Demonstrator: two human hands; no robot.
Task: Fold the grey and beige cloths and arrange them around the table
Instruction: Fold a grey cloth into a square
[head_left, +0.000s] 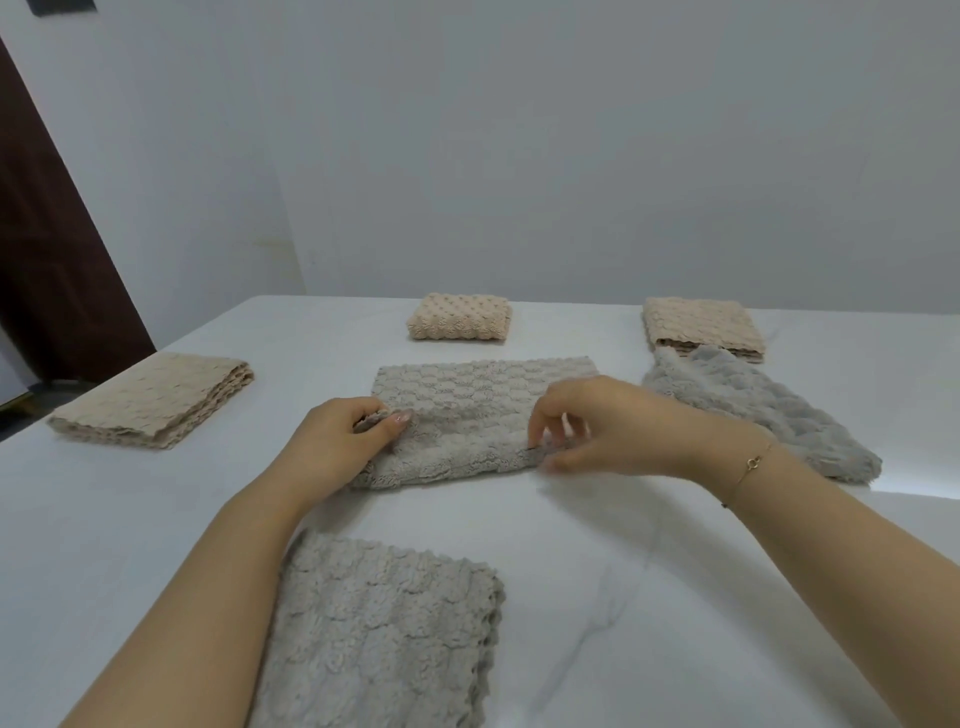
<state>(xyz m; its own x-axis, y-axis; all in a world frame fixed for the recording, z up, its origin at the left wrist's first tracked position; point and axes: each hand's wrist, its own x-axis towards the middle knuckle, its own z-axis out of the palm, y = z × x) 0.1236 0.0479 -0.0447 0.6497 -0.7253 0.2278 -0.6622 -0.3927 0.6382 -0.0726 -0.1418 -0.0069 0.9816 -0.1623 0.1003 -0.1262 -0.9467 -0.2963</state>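
Note:
A grey cloth (467, 410) lies in the middle of the white table (675, 571), its near edge partly folded over. My left hand (343, 441) pinches its left edge between thumb and fingers. My right hand (592, 426) pinches the right end of the near fold; the fingers are blurred. A folded grey cloth (384, 634) lies close to me, partly under my left forearm. Another grey cloth (769, 415) lies loose at the right. Folded beige cloths sit at the left (156, 400), the far centre (460, 318) and the far right (701, 325).
A white wall stands behind the table's far edge. A dark brown door (47, 234) is at the left, beyond the table's left edge. The loose grey cloth at the right touches the far right beige cloth.

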